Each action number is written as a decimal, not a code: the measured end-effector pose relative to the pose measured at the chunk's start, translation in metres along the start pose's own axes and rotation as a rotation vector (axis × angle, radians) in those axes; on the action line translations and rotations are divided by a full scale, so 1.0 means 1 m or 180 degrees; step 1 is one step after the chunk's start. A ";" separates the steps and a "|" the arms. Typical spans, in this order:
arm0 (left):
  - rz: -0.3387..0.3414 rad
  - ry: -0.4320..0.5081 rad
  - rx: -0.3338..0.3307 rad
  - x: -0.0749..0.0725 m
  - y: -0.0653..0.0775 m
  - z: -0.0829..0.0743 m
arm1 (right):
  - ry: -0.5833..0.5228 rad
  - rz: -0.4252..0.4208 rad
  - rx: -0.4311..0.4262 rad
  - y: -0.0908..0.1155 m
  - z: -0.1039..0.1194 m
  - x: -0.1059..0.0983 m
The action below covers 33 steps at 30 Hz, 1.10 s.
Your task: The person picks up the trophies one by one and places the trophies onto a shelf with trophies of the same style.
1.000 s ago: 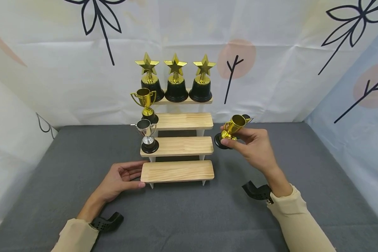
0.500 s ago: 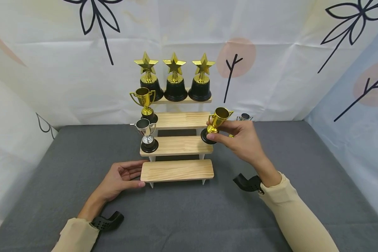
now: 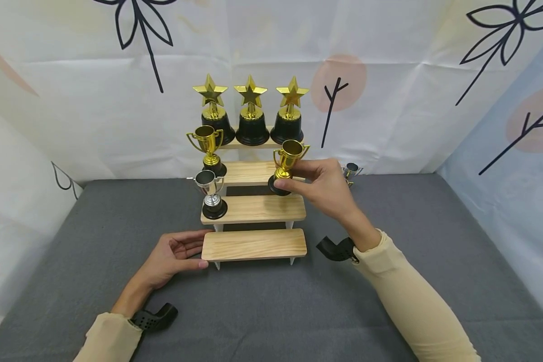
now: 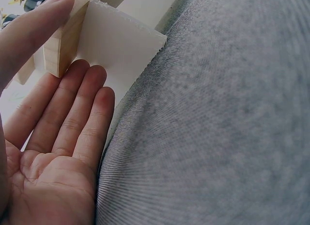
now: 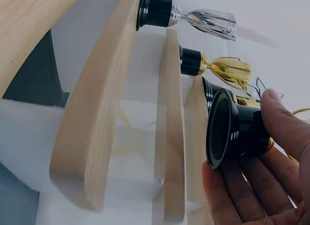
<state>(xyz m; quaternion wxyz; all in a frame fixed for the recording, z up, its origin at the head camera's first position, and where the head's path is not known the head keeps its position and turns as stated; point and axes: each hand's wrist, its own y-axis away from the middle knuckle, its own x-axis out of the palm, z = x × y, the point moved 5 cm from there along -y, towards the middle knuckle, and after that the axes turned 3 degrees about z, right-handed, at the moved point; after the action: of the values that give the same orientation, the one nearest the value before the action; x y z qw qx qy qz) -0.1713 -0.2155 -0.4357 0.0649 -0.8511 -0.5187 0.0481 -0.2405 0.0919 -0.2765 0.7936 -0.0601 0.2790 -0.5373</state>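
My right hand (image 3: pixel 323 186) pinches a gold trophy cup (image 3: pixel 291 152) by its lower stem and black base, in front of the right part of a stepped wooden display stand (image 3: pixel 255 245). In the right wrist view the hollow underside of that black base (image 5: pixel 222 128) faces the camera, apart from the boards. My left hand (image 3: pixel 174 256) rests at the left end of the lowest step, fingers straight. In the left wrist view its fingertips lie along the white side support (image 4: pixel 116 41). Another gold trophy cup (image 3: pixel 206 140) and a silver trophy cup (image 3: pixel 211 190) stand at the left ends of the middle steps.
Three gold star trophies (image 3: pixel 252 113) line the top step. Partly behind my right hand, a silver cup (image 3: pixel 352 169) stands on the grey cloth (image 3: pixel 262 311). A patterned white backdrop (image 3: pixel 398 100) rises behind the stand.
My right hand has carried the gold trophy cup leftward and up, from right of the stand to over its middle steps. The silver cup behind has come into view. My left hand stays put.
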 end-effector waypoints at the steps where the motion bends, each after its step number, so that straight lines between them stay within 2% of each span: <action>1: 0.0004 0.0001 0.0003 0.000 0.000 0.000 | -0.0009 0.0018 -0.0003 -0.002 0.000 0.002; 13: 0.0037 -0.0005 0.0051 0.000 0.000 0.000 | 0.0072 -0.0019 0.0029 -0.021 -0.004 0.010; 25: 0.0061 0.0022 0.0083 0.000 0.000 -0.001 | 0.0040 0.0107 -0.0020 -0.035 -0.008 0.022; 33: 0.0031 0.0018 0.0060 0.001 0.000 -0.001 | 0.0071 0.0131 0.0089 -0.044 -0.009 0.028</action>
<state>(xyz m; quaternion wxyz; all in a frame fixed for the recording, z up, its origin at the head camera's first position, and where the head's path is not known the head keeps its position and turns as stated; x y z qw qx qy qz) -0.1710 -0.2150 -0.4349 0.0742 -0.8531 -0.5139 0.0509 -0.2735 0.0503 -0.2772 0.8021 -0.0373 0.2816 -0.5254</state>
